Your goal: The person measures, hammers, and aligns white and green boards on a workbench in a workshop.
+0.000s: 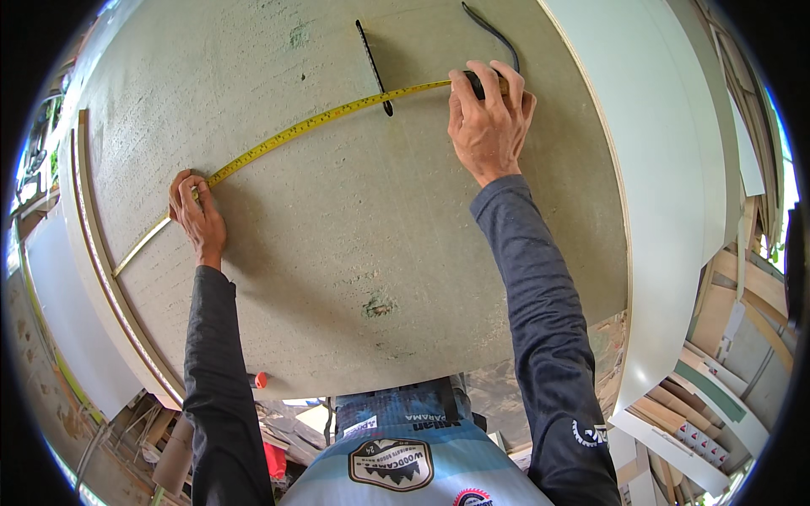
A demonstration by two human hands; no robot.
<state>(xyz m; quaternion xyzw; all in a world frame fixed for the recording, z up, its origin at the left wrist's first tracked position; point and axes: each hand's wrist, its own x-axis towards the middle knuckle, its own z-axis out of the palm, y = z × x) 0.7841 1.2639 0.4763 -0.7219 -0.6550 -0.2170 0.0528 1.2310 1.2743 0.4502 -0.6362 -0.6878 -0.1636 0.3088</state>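
Note:
A yellow tape measure blade [321, 121] stretches across a large grey-green board [354, 253]. My right hand [489, 114] is closed around the black tape measure case [478, 83] at the blade's far right end. My left hand [196, 218] presses the blade down on the board at the left, fingers pinched on it. A thin wooden strip [139, 247] runs on from my left hand toward the board's left edge. A black hand saw [374, 69] lies on the board just past the blade, crossing it.
A black cord [492, 32] lies at the board's far edge. White panels [675, 169] lean at the right, with stacked offcuts [717, 371] beyond them. A white sheet [67, 312] sits at the left. A small red knob [261, 379] shows under the near edge.

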